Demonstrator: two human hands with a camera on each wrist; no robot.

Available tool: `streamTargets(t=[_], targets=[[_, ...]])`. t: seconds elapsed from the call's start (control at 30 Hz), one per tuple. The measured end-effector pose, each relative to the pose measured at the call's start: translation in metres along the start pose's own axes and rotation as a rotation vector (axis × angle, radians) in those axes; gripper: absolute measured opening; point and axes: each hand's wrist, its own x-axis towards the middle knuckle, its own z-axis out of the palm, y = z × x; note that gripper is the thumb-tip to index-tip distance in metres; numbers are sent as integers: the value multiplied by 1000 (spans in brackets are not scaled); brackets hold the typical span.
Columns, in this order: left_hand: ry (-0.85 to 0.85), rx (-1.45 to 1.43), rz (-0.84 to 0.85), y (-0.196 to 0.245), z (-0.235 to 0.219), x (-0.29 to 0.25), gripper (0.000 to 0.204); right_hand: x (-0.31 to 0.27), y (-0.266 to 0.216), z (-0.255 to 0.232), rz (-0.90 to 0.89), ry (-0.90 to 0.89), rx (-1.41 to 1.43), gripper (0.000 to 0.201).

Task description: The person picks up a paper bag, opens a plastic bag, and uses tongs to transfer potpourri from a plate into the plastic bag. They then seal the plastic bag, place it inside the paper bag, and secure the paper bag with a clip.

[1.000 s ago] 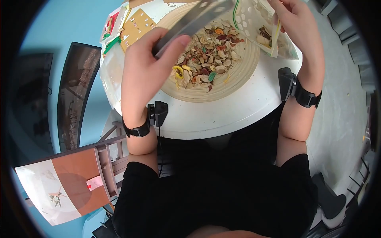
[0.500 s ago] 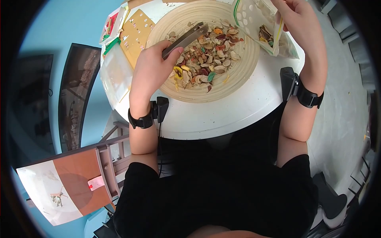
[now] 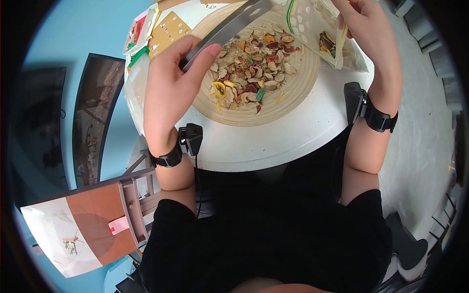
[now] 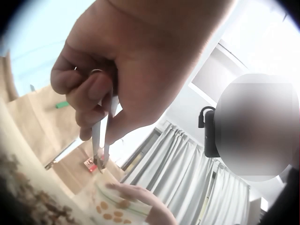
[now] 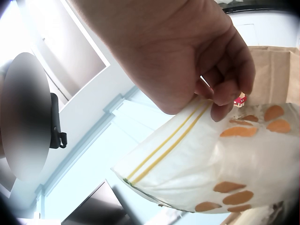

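Note:
My left hand (image 3: 171, 85) grips metal tongs (image 3: 227, 30), lifted over the round woven-look plate (image 3: 234, 118) and slanting toward the top of the head view. Dried potpourri (image 3: 254, 73), with pale, red, orange and green pieces, is spread across that plate. In the left wrist view, a small brownish bit shows at the tongs' tips, close to the bag. My right hand (image 3: 369, 29) pinches the rim of a clear zip bag (image 3: 304, 36) with pale oval spots. Its mouth is spread, and some potpourri lies inside. The right wrist view shows the fingers (image 5: 227, 91) at the zip edge.
On the white table (image 3: 264, 146), a tan card (image 3: 168, 33) and an open box with red contents (image 3: 139, 31) lie at the left. A clear plastic pouch (image 3: 139, 88) with a green edge is beside them. Brown paper (image 5: 276, 70) stands behind the bag.
The tongs dipped to the potpourri half a second ago and are now up again, their tips toward the bag. My right hand has stayed at the bag's rim.

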Motion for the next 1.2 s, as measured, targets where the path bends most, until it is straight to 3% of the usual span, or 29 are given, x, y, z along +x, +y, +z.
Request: streamTargets(t=[0.07, 0.13, 0.3, 0.4, 0.63, 0.83, 0.93, 1.2], targets=[[22, -83, 82, 18, 8, 1, 31, 0, -1, 4, 30, 12, 26, 30], [20, -66, 36, 25, 13, 2, 33, 1, -3, 3, 51, 26, 3, 30], [17, 94, -47, -10, 13, 11, 38, 3, -2, -10, 65, 40, 23, 30], [-97, 269, -127, -30, 23, 18, 43, 3, 4, -7, 24, 61, 19, 31], [-239, 109, -137, -43, 35, 12, 45, 6, 2, -6, 44, 39, 4, 31], [-345, 225, -161, -7, 30, -1, 39, 3, 2, -4, 4, 47, -13, 31], [-278, 246, -66, -7, 34, -8, 37, 5, 1, -4, 32, 38, 2, 31], [-242, 342, -23, -9, 38, -15, 34, 5, 8, -6, -9, 18, 37, 31]])
